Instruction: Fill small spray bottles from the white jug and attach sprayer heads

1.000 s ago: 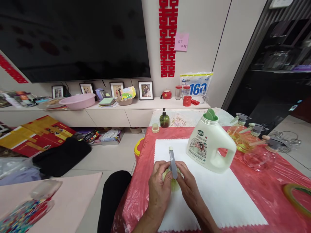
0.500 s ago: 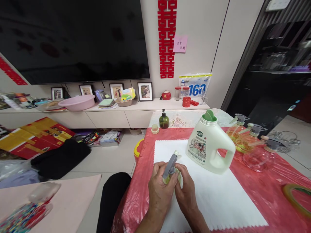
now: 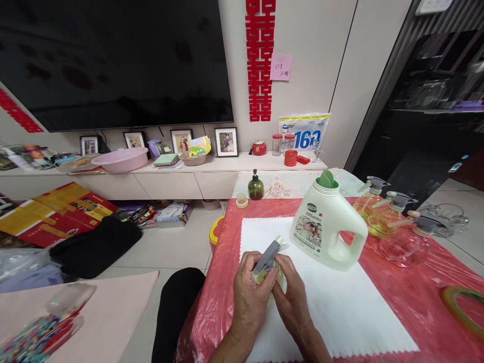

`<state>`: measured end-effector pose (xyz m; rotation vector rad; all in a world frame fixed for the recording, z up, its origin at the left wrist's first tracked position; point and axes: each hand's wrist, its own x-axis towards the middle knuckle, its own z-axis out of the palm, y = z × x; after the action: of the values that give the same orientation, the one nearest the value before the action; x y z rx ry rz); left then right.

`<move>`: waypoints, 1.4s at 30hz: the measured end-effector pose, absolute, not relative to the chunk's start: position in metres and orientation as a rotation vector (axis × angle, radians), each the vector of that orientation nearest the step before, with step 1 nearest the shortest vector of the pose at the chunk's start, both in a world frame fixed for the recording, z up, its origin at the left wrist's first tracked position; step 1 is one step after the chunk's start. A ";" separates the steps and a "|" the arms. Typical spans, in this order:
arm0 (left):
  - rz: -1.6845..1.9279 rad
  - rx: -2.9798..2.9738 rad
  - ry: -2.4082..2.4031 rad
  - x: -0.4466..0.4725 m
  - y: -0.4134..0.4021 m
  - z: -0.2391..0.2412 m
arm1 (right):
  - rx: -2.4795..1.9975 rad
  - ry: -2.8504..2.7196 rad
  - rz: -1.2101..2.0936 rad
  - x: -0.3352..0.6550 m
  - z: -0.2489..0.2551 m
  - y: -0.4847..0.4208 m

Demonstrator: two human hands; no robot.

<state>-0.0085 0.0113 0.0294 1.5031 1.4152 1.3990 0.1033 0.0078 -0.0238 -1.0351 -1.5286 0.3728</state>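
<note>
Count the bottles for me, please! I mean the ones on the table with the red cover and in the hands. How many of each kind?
Held spray bottle: 1
Standing spray bottles: 3
Big pale jug with a handle: 1
Dark green pump bottle: 1
Total: 6

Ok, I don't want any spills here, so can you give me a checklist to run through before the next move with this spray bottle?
1. Both hands on the spray bottle: ok, left hand and right hand grip it.
2. Spray head fully tightened: cannot tell, the hands obscure the join.
3. Nozzle clear of the hands: ok, it sticks out beyond them.
4. Jug upright on the white mat: ok.
5. Jug capped: not ok, its green spout is uncovered.
</note>
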 end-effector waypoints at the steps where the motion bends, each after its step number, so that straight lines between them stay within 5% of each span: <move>1: 1.405 1.516 1.403 -0.009 0.012 0.029 | -1.029 -1.536 0.408 0.105 -0.022 0.007; 9: 1.377 1.583 1.330 -0.015 0.016 0.024 | -0.966 -1.538 0.823 0.120 -0.005 0.009; 42: 1.277 1.737 1.174 -0.030 0.027 0.015 | -1.003 -1.491 0.721 0.115 -0.023 0.016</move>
<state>-0.0304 0.0272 0.0148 1.7371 1.1740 1.2769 0.1154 0.0159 -0.0234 -1.0028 -1.4906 0.7212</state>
